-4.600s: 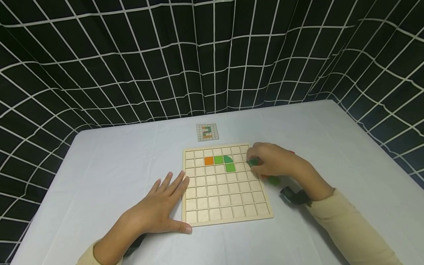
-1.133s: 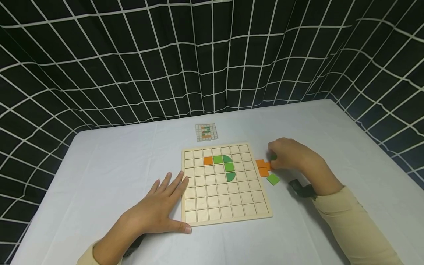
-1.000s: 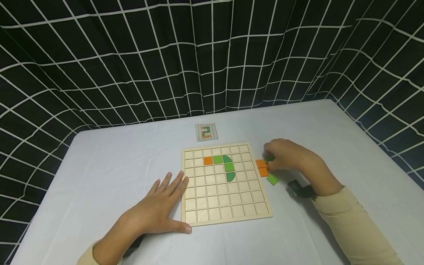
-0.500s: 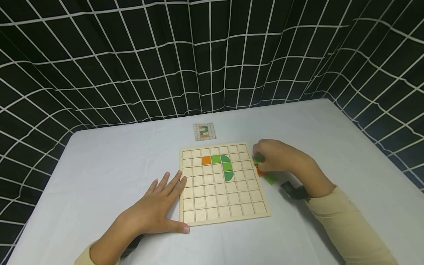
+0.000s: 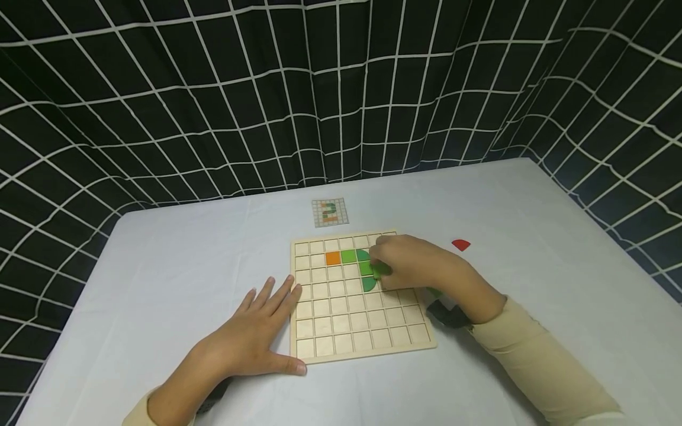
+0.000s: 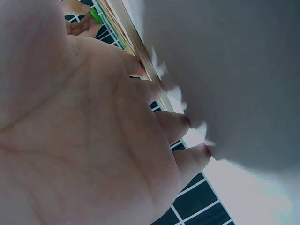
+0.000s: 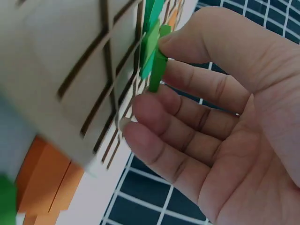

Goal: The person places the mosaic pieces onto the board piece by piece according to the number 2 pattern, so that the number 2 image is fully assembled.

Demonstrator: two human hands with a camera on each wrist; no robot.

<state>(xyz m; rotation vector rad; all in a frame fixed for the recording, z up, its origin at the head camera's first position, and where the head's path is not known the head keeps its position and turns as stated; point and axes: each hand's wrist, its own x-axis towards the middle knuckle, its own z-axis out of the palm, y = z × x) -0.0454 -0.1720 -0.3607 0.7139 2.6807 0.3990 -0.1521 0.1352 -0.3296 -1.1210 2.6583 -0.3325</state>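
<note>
A pale wooden grid board (image 5: 351, 331) lies on the white-covered table. In its upper rows sit an orange square tile (image 5: 333, 258), a light green square tile (image 5: 348, 256), another light green square below and to the right, and dark green quarter-round tiles, one (image 5: 369, 284) plainly visible. My right hand (image 5: 412, 263) pinches a light green tile (image 7: 159, 70) between thumb and index finger, just over the board beside the placed greens. My left hand (image 5: 250, 337) lies with spread, straight fingers at the board's left edge, thumb at its lower left corner.
A small pattern card (image 5: 330, 212) lies behind the board. A red quarter-round tile (image 5: 460, 244) is off to the right. Orange tiles (image 7: 44, 176) and a green tile (image 7: 7, 201) lie beside the board's right edge, mostly hidden by the right arm in the head view. Gridded dark curtains surround the table.
A dark green quarter-round tile was added under the lower green square. My right hand then took a light green tile from the pile and moved left over the board. The left hand stays put.
</note>
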